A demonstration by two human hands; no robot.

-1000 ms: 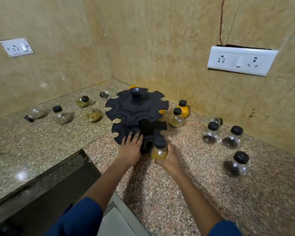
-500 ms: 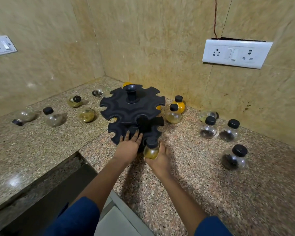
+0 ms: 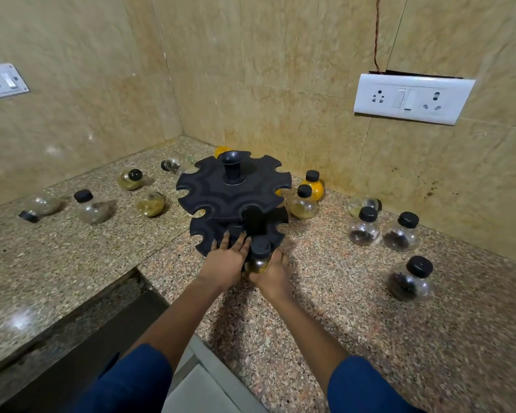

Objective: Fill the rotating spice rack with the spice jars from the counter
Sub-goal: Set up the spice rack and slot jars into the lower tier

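Head view: your right hand (image 3: 273, 274) has moved the jar (image 3: 258, 259) in against the lower tier of the rack (image 3: 233, 195) (slot nearly reached), grip curled round it. Your left hand (image 3: 225, 260), fingers spread, steadies the tier. Seating looks next.

Left grip (image 3: 225, 260) flat, fingers straight and spread — right grip (image 3: 273, 274) curled round a jar (image 3: 259, 252); both arms outstretched.

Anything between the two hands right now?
Head view: one black-capped jar, held by the right hand beside the left hand, at the lower tier of the rack.
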